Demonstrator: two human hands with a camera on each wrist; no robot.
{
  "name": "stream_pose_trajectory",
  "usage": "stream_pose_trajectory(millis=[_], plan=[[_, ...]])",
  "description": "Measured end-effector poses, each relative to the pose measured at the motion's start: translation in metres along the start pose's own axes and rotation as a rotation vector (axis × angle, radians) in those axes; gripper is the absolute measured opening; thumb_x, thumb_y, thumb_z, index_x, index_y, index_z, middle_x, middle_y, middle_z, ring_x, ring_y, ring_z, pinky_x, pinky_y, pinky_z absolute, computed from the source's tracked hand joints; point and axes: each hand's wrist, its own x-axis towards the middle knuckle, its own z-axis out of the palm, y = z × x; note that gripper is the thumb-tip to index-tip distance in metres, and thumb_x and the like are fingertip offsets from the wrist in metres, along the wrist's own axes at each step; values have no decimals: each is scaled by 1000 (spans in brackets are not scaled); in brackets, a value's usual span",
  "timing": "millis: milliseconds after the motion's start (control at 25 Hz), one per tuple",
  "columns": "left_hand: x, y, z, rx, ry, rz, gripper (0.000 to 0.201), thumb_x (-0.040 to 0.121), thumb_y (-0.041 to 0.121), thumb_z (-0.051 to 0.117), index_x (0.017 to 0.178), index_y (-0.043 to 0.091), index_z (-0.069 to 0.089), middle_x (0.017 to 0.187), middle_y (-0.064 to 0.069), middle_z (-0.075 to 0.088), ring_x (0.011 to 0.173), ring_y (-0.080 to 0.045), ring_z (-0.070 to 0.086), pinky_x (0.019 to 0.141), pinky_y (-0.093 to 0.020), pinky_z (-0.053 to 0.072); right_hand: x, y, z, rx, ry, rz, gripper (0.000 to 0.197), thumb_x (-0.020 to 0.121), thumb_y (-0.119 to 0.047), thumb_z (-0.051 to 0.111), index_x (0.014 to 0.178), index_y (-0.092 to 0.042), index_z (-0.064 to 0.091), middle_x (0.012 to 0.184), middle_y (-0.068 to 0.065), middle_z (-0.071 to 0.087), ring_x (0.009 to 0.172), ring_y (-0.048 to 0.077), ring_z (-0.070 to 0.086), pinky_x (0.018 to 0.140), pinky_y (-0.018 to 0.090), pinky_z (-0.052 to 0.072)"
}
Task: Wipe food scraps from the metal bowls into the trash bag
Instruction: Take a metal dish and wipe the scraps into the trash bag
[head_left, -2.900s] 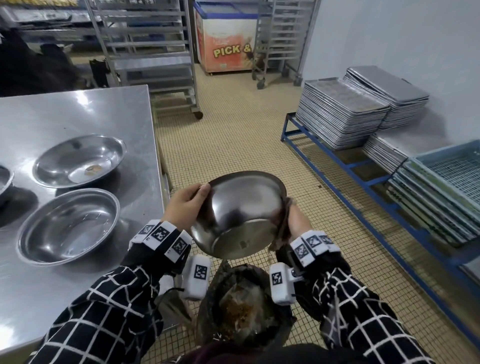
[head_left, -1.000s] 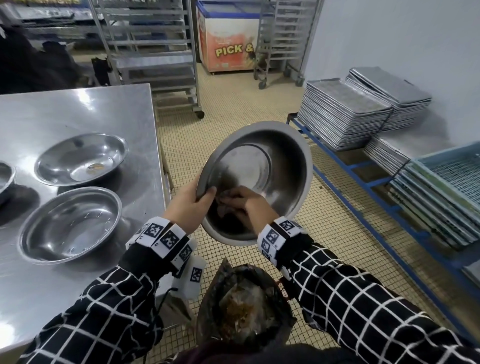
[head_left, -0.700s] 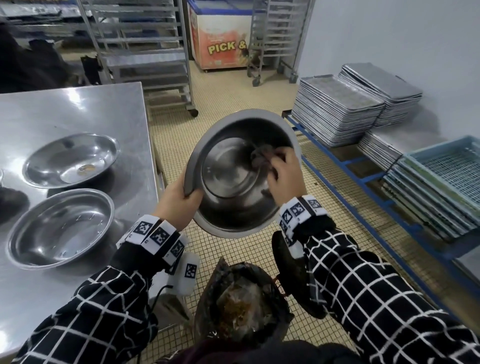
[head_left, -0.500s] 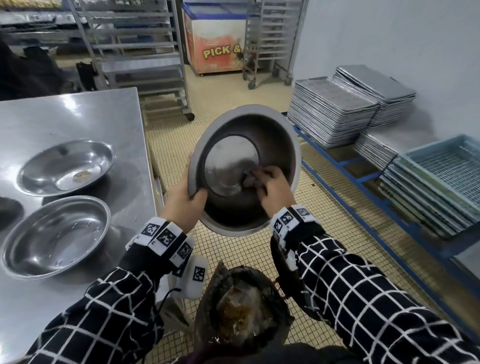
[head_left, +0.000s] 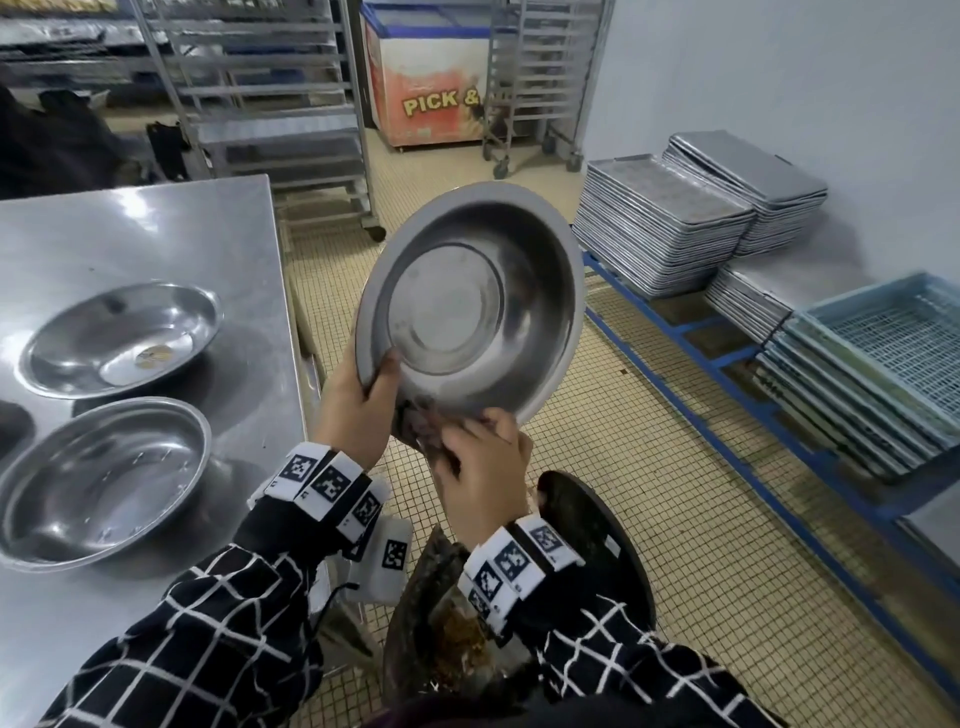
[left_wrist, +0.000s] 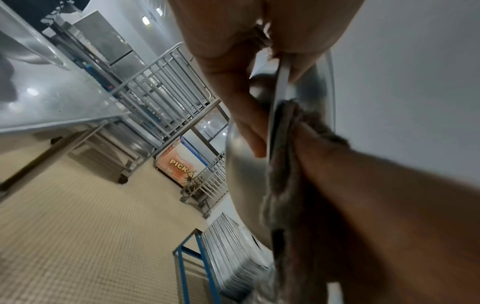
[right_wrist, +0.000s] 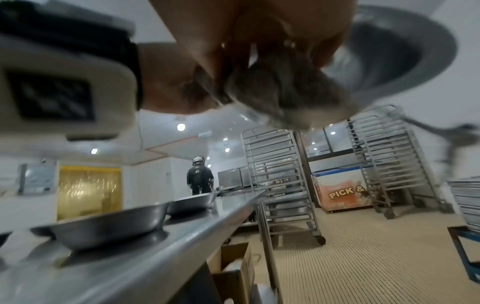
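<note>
I hold a metal bowl (head_left: 478, 306) tilted on edge above the dark trash bag (head_left: 592, 545), its inside facing me. My left hand (head_left: 358, 410) grips its lower left rim, thumb inside; the left wrist view shows those fingers (left_wrist: 233, 96) pinching the bowl's rim (left_wrist: 281, 82). My right hand (head_left: 483, 467) clutches a grey-brown cloth (head_left: 415, 426) at the bowl's lower rim, over the bag. The cloth (right_wrist: 285, 92) is bunched in my fingers in the right wrist view, with the bowl (right_wrist: 400, 53) behind. Brown scraps (head_left: 462, 639) lie in the bag.
Two more metal bowls sit on the steel table (head_left: 156, 234) at left: a far bowl (head_left: 122, 338) with a scrap in it and a near bowl (head_left: 98, 478). Stacked trays (head_left: 670, 228) and blue crates (head_left: 883, 358) line a blue rack at right. Wheeled racks and a freezer stand behind.
My right hand with the cloth has swept from the bowl's inner wall down to its lower rim above the bag. The bowl has stayed tilted in my left hand.
</note>
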Motion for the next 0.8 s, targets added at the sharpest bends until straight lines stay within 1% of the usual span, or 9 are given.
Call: stream_pose_trajectory(millis=[120,200,320,400,480,560,640,720,800], plan=[[2,2,-6,-20,8,-21,16,97,31,49,91,18,55,72,9,55,67,-2,51,59,-18,38,15,5,8,86,-152,-104,47,96,-43,30,126,-20,58,123,-1,61,115,21,49,99,39,34],[4,6,-8,-16,-8,15,14,97,29,50,98,17,57,74,11,56,69,0,52,60,-12,40,29,12,11,131,-333,-131,52,99,-43,20,142,-20,40,144,3,44,130,23,41,108,41,30],[11,8,-13,-33,-9,22,26,97,25,49,120,14,55,85,16,57,76,4,54,58,1,39,54,29,12,-183,-490,-151,54,99,-45,6,149,-26,15,157,-4,16,145,17,11,118,37,5],[16,7,-18,-45,11,13,29,98,24,48,125,14,52,87,17,56,78,6,53,59,1,39,67,42,8,-360,-434,-145,65,92,-48,-5,149,-27,15,157,-4,17,145,19,8,114,35,-5],[16,6,-19,-37,24,13,31,98,24,48,127,13,51,86,17,56,77,6,53,60,-2,39,68,46,2,-413,-414,-128,75,84,-49,-11,149,-25,20,156,-2,20,145,23,10,113,35,-7],[12,5,-16,-33,31,23,31,98,21,47,127,11,51,86,16,55,76,6,53,59,-1,40,57,32,5,-304,-479,-89,66,92,-47,-5,148,-27,23,156,-2,21,144,25,15,115,39,-1],[9,4,-13,-29,48,34,32,98,19,48,127,7,51,83,13,55,73,3,52,57,0,40,43,7,12,-30,-523,-10,48,102,-41,11,146,-31,26,155,-6,23,143,21,17,115,38,2],[8,5,-12,-49,56,34,27,97,18,48,121,6,53,79,8,55,68,0,52,55,-2,41,30,-7,16,141,-437,37,44,103,-39,18,145,-33,29,152,-9,28,143,16,18,116,34,2],[10,8,-16,-109,54,23,19,97,18,48,115,13,53,84,9,57,72,2,54,57,-1,41,25,1,15,39,-294,2,47,101,-43,14,143,-34,33,151,-11,31,143,15,15,116,35,-2]])
